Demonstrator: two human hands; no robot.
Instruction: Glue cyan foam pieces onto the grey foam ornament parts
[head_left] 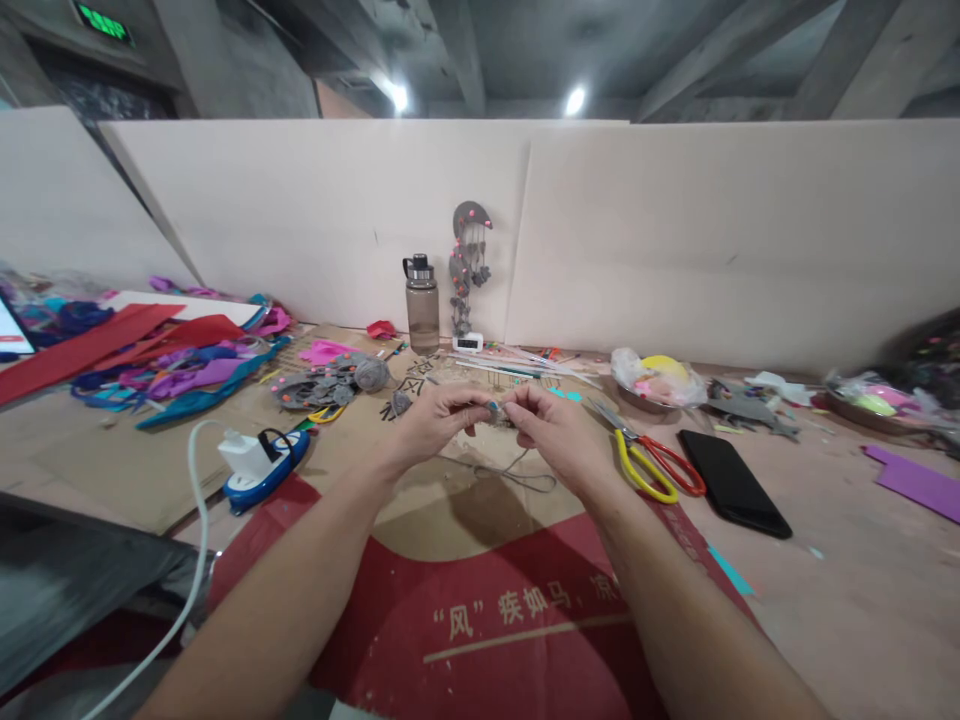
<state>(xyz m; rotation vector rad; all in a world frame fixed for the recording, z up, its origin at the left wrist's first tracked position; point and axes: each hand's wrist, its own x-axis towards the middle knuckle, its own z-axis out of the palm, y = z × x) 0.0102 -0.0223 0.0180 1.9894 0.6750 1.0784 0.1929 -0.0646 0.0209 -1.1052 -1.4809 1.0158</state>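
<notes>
My left hand and my right hand meet above the cardboard, fingertips nearly touching. A tiny bluish-grey piece sits pinched between the left thumb and finger. The right thumb and finger are pressed together beside it; what they hold is too small to make out. Below the hands a thin grey cord lies in loops on the cardboard. Left of them rest a ball of grey yarn and grey felt pieces with pink dots.
Scissors with red and yellow handles and a black phone lie at right. A bottle stands behind the hands. A blue power strip with a white cable is at left, near coloured felt scraps. Bagged bowls stand back right.
</notes>
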